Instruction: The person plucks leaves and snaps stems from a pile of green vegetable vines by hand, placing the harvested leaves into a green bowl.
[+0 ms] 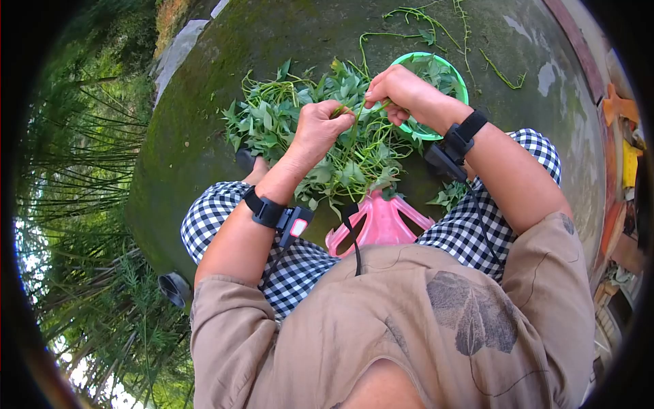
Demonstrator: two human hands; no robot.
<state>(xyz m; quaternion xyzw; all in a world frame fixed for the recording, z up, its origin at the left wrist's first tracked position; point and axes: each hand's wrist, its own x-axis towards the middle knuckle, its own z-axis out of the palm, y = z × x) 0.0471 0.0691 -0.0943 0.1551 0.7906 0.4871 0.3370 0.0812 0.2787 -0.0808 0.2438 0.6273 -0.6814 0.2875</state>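
Observation:
My left hand (321, 128) is closed, with thumb and fingers pinching a thin green vine stem (360, 116). Just to its right, my right hand (412, 94) is closed too, its fingertips on green stem close to the left fingers. Below and behind both hands spreads a big tangled heap of leafy green vines (272, 119). A light-green basin (464, 87) with loose leaves in it stands on the ground, partly hidden by my right hand and forearm. Exactly where each stem runs between the fingers is too small to make out.
Between my knees is a pink plastic stool (383, 219). Stripped vine stems (466, 34) lie on the mossy concrete ground (184, 150) beyond the basin. A dark round container (174, 290) sits at the left edge, by bushes. Orange and yellow objects (630, 163) line the right side.

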